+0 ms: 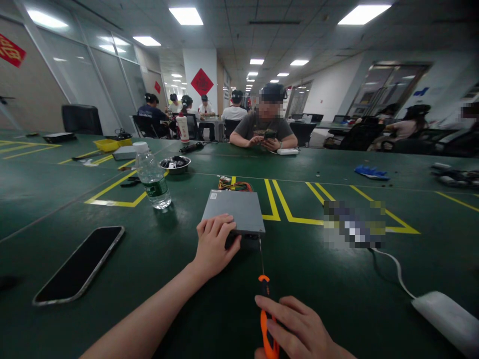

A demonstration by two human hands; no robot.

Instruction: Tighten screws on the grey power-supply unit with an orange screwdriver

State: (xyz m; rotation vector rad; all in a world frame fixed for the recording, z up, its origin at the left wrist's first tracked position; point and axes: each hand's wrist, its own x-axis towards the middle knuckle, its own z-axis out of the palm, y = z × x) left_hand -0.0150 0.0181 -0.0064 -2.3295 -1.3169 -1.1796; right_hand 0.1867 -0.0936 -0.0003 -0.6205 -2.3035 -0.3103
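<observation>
A grey metal computer power supply [235, 207] lies flat on the green table, its bundle of coloured wires [235, 185] spilling out at the far side. My left hand [217, 242] grips its near left edge, with the fingers on top and the thumb at the front face. In my right hand [299, 326] is an orange and black screwdriver [264, 289], the fingers wrapped round its handle. Its thin shaft points away from me, and the tip meets the near right corner of the power supply. Whether a screw sits under the tip is too small to tell.
On the left are a phone [80, 264], a water bottle [152, 182] and a metal bowl [175, 164] of small dark parts. To the right, a white cable [394, 264] runs to a white device [445, 316]. Across the table sits a person [262, 124] holding a phone.
</observation>
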